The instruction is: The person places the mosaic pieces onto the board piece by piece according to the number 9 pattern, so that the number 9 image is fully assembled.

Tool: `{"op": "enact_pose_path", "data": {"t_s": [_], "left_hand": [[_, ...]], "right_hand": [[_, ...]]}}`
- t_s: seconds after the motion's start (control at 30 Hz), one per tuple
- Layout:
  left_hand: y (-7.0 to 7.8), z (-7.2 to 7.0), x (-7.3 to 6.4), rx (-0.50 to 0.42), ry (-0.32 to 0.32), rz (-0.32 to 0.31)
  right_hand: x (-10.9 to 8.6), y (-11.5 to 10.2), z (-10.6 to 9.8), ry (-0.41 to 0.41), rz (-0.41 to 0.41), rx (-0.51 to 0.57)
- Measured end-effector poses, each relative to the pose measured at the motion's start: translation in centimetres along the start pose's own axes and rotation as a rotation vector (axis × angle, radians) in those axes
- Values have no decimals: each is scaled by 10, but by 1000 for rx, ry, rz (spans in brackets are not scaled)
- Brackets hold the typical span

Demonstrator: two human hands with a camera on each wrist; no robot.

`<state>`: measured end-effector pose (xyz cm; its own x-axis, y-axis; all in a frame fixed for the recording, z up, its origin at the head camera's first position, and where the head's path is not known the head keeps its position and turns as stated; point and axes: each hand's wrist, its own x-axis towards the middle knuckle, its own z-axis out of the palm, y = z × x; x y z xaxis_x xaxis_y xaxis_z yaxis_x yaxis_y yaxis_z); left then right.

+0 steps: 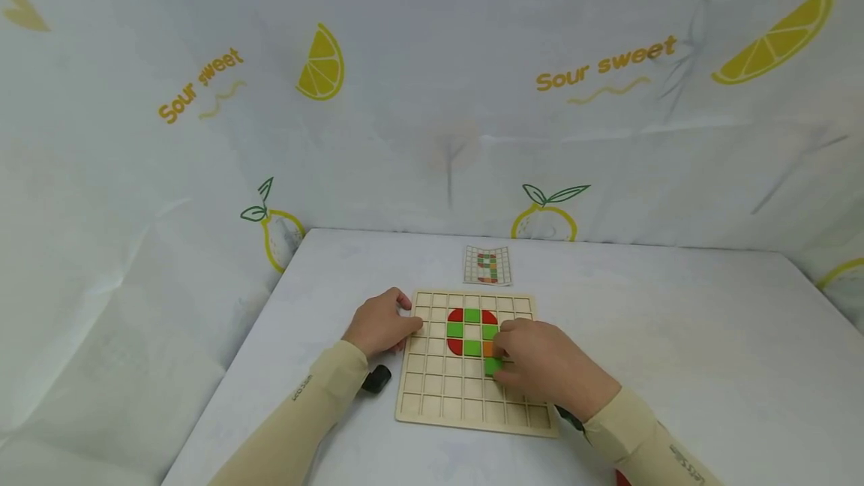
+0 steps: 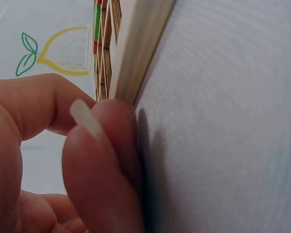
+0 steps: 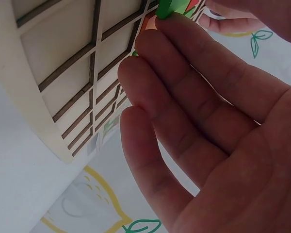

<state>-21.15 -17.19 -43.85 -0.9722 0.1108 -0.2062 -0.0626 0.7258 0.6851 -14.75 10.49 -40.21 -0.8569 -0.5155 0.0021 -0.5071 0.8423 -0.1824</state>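
Note:
A wooden grid board (image 1: 432, 403) lies on the white table. Red rounded tiles (image 1: 455, 347), green square tiles (image 1: 472, 316) and an orange tile (image 1: 487, 349) sit in its cells, forming a ring around a bare cell. My right hand (image 1: 550, 362) is over the board's right half, pinching a green tile (image 1: 493, 367) just below the orange one. That green tile (image 3: 170, 7) shows at the fingertips in the right wrist view; the thumb's contact is hidden there. At the board's left edge, my left hand (image 1: 381, 323) holds the frame, thumb over the rim and fingers curled beside it.
Behind the board lies a pattern card (image 1: 487, 266) printed with a coloured grid figure. A black object (image 1: 376, 379) is by the left wrist. Part of a red thing (image 1: 622, 478) shows under the right sleeve. A lemon-print cloth (image 1: 418, 96) hangs behind the table.

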Motion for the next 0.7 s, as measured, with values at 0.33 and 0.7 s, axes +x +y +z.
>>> {"op": "enact_pose_path", "data": {"t_s": [0.33,0.7], "left_hand": [[-1,0,0,8,-2,-8],[0,1,1,20,-1,-1]], "right_hand": [[2,-1,1,11,-7,-32],[1,-2,2,12,-12,-33]]}}
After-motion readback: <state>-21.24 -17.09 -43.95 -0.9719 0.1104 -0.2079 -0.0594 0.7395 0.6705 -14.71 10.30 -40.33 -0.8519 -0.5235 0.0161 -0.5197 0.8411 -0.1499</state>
